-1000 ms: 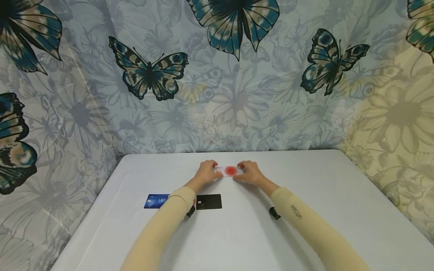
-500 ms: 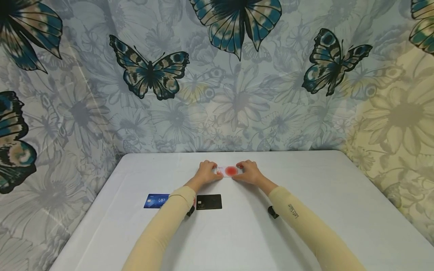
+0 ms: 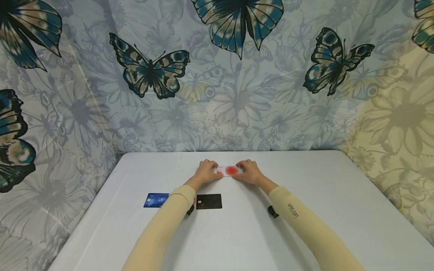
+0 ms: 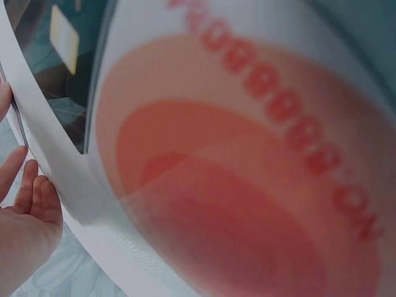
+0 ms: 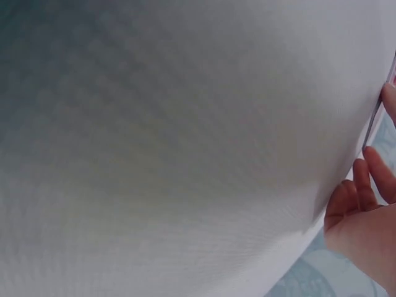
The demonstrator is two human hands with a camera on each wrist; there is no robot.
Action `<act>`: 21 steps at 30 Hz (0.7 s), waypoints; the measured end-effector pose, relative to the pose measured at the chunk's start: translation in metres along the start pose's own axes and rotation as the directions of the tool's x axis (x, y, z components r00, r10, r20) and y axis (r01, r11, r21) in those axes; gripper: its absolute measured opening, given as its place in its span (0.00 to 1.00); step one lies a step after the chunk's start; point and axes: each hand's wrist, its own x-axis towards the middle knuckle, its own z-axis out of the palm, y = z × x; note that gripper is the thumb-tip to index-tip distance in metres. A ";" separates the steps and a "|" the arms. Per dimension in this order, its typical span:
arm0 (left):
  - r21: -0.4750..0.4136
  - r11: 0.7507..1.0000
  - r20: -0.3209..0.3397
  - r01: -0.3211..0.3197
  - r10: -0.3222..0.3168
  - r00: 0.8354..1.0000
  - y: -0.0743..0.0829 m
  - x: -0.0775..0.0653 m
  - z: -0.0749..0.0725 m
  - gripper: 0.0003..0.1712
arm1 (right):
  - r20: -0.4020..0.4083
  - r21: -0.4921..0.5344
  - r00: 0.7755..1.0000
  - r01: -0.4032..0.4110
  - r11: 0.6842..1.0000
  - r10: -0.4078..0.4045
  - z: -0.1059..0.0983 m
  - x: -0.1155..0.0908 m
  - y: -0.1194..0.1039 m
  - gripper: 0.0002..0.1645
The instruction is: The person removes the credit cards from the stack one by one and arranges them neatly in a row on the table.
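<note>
Far on the table [image 3: 237, 233], our left hand [image 3: 205, 172] and right hand [image 3: 251, 173] pinch opposite ends of the white card [image 3: 231, 171], likely to keep it level; nearer left, the blue card [image 3: 156, 200] and black card [image 3: 209, 201] lie flat.

the head view has even light; soft shadows fall from the sleeves [image 3: 156, 229] onto the surface [image 3: 234, 241], and faint glare streaks the wall covering [image 3: 78, 67] left of it. in the left wrist view the red-printed card [image 4: 235, 210] on the surface blurs heavily. in the right wrist view the surface is dim and hazy, the fingers [image 5: 382, 177] at its edge clearer.
</note>
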 end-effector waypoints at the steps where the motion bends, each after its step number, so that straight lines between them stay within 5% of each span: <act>1: 0.000 1.000 -0.001 -0.003 0.003 1.000 -0.001 0.000 0.000 0.28 | -0.002 0.001 1.000 0.005 1.000 -0.005 0.000 0.000 0.000 0.28; 21: -0.085 0.994 -0.078 -0.070 0.063 0.995 -0.005 0.002 0.006 0.28 | -0.075 0.082 0.995 0.078 0.994 -0.072 0.002 0.000 0.001 0.31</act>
